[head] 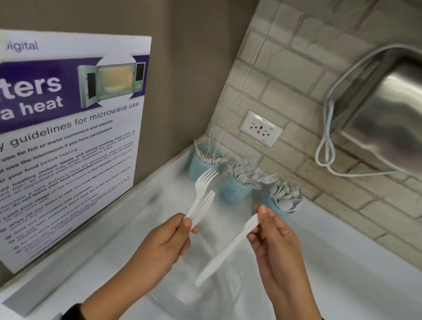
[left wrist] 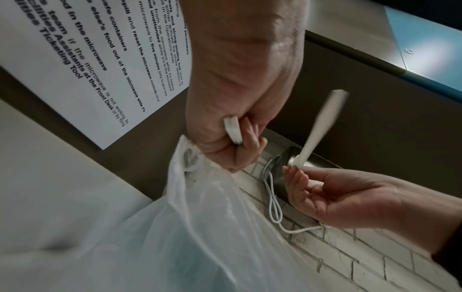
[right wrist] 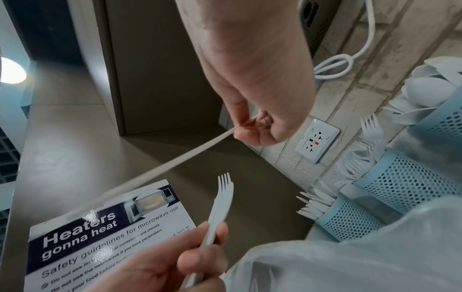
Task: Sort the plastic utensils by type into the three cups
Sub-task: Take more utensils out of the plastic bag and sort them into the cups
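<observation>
Three blue mesh cups stand in the counter's back corner: the knife cup (head: 203, 163), the fork cup (head: 235, 190) and the spoon cup (head: 280, 209). My left hand (head: 187, 227) grips the handles of a white fork (head: 204, 182) and a white knife (head: 205, 205), both pointing up in front of the knife cup. My right hand (head: 256, 224) pinches another white knife (head: 226, 251) at its blade end, and the handle slants down to the left. In the right wrist view, that knife (right wrist: 175, 160) crosses above the fork (right wrist: 222, 197). A thin plastic bag (left wrist: 200, 227) hangs from my left hand (left wrist: 237, 142).
A microwave safety poster (head: 56, 149) leans on the left wall. On the brick backsplash are a wall outlet (head: 261, 128) and a steel dispenser (head: 393, 115) with a looped white cable (head: 327, 148). The white counter (head: 346, 281) stretches to the right.
</observation>
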The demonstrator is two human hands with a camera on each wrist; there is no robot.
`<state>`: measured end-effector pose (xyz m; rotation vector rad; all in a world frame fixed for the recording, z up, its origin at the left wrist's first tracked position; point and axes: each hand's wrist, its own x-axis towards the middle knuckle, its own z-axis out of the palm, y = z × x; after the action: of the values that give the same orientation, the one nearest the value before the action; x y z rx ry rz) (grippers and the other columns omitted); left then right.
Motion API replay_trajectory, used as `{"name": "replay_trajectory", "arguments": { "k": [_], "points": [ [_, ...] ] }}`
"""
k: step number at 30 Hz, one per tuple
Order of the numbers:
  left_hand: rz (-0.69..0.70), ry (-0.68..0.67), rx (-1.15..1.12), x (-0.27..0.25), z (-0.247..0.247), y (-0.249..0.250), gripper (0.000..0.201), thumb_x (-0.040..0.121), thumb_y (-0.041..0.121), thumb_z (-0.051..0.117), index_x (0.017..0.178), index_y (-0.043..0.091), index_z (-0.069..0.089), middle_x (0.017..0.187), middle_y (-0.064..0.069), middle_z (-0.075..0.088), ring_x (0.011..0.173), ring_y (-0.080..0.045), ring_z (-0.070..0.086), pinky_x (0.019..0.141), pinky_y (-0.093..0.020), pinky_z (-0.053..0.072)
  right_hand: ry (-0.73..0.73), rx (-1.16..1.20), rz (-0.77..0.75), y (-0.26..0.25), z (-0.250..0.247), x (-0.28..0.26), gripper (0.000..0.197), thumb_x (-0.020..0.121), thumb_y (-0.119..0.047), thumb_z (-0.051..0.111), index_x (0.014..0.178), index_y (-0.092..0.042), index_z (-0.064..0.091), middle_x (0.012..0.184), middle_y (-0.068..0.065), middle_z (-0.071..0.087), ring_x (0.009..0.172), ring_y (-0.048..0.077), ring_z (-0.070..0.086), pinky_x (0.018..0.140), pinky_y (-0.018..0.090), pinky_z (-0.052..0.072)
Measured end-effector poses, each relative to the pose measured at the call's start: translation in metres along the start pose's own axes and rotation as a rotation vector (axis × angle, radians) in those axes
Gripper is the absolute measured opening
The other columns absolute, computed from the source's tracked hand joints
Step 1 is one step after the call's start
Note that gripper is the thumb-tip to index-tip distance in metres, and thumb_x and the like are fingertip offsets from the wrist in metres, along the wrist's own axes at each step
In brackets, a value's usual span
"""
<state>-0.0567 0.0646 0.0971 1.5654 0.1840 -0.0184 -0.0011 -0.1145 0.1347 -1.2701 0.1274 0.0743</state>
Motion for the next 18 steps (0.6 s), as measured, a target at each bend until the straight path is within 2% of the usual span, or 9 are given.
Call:
{"name": "replay_trajectory", "arguments": {
  "k": [3,5,7,10,12,18],
  "points": [
    [0.006,-0.017,-0.014,0.0,0.0,0.0,0.028,0.1,0.028,0.039,0.091,0.018,0.064,0.059,0.005,0.053,0.046,-0.008,0.034,0.041,-0.016,0.028,-0.06,-0.087,0.041,0.004,0.006,-0.001,0.023,0.077,-0.026,0.067,0.092,-0.009,0.074,0.06,-0.001,0.048,0.053,0.006,0.047,0.051,0.016,0.046],
    [0.023,-0.033,-0.016,-0.001,0.001,0.002,0.027,0.1,0.026,0.041,0.091,0.018,0.065,0.062,0.004,0.06,0.049,-0.01,0.035,0.042,-0.016,0.03,-0.124,-0.163,0.062,0.008,0.012,-0.002,0.027,0.076,-0.026,0.067,0.097,-0.01,0.075,0.059,-0.002,0.051,0.053,0.006,0.048,0.053,0.016,0.046],
    [0.04,-0.051,-0.006,-0.002,0.003,0.004,0.025,0.099,0.026,0.043,0.089,0.018,0.065,0.064,0.002,0.064,0.05,-0.011,0.037,0.043,-0.017,0.031,-0.19,-0.228,0.068,0.014,0.02,-0.003,0.029,0.075,-0.027,0.069,0.098,-0.01,0.075,0.064,0.003,0.056,0.056,0.007,0.05,0.056,0.017,0.047],
    [0.053,-0.063,0.03,-0.005,0.003,0.006,0.023,0.097,0.028,0.047,0.083,0.019,0.062,0.068,-0.001,0.07,0.046,-0.008,0.043,0.045,-0.016,0.034,-0.262,-0.305,0.06,0.02,0.028,-0.003,0.02,0.082,-0.022,0.069,0.091,-0.005,0.075,0.071,0.01,0.059,0.058,0.009,0.051,0.06,0.019,0.049],
    [0.05,-0.047,0.025,-0.005,0.001,0.007,0.022,0.096,0.029,0.048,0.081,0.02,0.061,0.071,-0.003,0.072,0.044,-0.008,0.043,0.044,-0.016,0.035,-0.258,-0.337,0.041,0.021,0.03,-0.001,0.017,0.085,-0.019,0.068,0.087,-0.003,0.074,0.071,0.008,0.062,0.057,0.01,0.051,0.061,0.019,0.049],
    [0.032,-0.011,0.023,-0.002,-0.004,0.006,0.02,0.096,0.027,0.051,0.084,0.013,0.058,0.075,-0.003,0.074,0.042,-0.013,0.041,0.044,-0.02,0.036,-0.181,-0.326,0.014,0.019,0.026,0.009,0.015,0.086,-0.016,0.067,0.088,-0.002,0.073,0.062,0.001,0.058,0.055,0.008,0.051,0.059,0.017,0.049]
  ]
}}
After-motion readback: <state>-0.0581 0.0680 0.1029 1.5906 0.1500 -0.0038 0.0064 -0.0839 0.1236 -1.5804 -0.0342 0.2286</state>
